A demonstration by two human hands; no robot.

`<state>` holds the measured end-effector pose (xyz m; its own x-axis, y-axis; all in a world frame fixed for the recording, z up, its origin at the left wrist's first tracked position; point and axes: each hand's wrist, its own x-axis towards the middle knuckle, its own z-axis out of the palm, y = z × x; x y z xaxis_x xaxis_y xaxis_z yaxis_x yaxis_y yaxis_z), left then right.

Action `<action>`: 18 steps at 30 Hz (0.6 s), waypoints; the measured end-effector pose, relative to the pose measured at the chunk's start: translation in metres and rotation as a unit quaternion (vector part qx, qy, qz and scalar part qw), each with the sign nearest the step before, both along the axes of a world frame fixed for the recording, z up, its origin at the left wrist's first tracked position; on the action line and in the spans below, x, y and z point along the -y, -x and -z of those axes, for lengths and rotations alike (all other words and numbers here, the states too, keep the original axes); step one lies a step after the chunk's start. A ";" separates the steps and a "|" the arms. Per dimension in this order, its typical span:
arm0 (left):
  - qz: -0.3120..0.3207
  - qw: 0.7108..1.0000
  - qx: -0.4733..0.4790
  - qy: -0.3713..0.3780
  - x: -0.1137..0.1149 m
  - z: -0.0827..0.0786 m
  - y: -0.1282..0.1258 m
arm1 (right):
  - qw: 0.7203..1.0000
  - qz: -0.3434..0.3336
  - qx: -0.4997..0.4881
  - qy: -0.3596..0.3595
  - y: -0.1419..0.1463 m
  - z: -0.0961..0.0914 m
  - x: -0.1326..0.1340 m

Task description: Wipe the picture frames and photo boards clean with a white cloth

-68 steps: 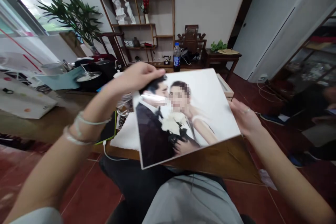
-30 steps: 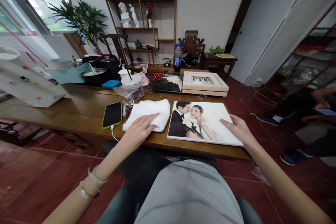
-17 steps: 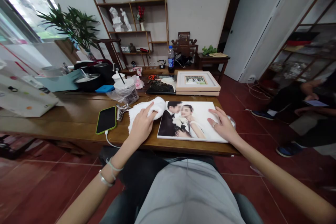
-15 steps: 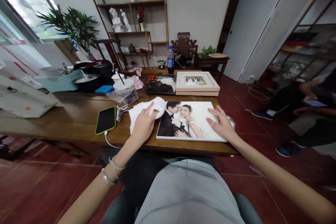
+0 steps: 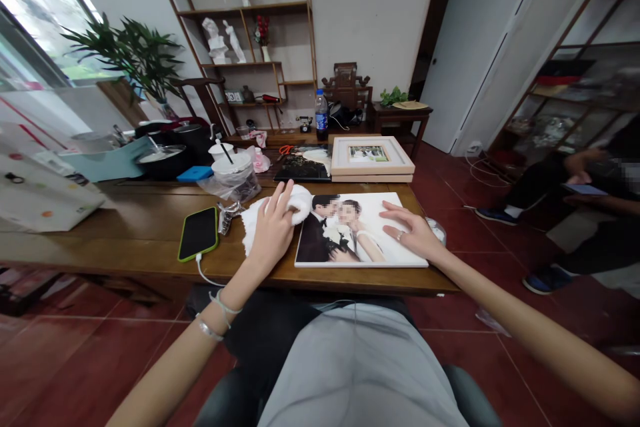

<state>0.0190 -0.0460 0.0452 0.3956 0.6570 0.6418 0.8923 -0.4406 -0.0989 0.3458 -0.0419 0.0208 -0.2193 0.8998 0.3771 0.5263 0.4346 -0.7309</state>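
Note:
A white-edged photo panel printed with a couple lies flat near the table's front edge. My right hand rests on its right side, fingers stretched and spread, holding nothing. Just left of the panel, my left hand is on a white cloth, a bunched part of it between thumb and fingers. Two of its fingers point forward over the cloth, and part of the grip is hidden. The cloth's loose end lies on the wooden table, touching or close to the panel's left edge.
A phone with a charging cable lies left of the cloth. Behind stand a lidded cup in plastic, stacked picture frames, a dark picture panel and a bottle. A seated person is at the right.
My left hand's fingers have straightened and point more forward over the cloth. The right hand has slid slightly left on the panel. The whole view has shifted a little.

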 end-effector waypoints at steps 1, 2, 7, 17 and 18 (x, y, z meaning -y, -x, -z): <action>0.018 1.000 -0.003 -0.011 0.000 -0.006 0.002 | 1.000 -0.002 0.000 0.002 0.000 0.000 0.000; 0.035 0.999 0.000 -0.020 -0.001 -0.011 0.006 | 1.000 -0.002 -0.004 0.005 0.000 0.001 0.000; 0.030 0.987 0.117 -0.110 -0.015 -0.031 0.034 | 0.998 0.004 -0.047 0.033 0.000 0.002 -0.003; 0.022 0.987 -0.122 0.098 -0.037 0.001 -0.007 | 0.998 0.002 -0.055 0.036 0.000 0.000 0.000; 0.018 0.986 -0.125 0.110 -0.039 0.003 -0.009 | 0.997 -0.003 -0.061 0.040 0.000 0.000 0.000</action>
<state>0.0281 -0.0074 0.0422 0.5485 0.7521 0.3654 0.8358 -0.5066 -0.2119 0.3457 -0.0420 0.0210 -0.1818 0.9272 0.3276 0.4296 0.3746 -0.8217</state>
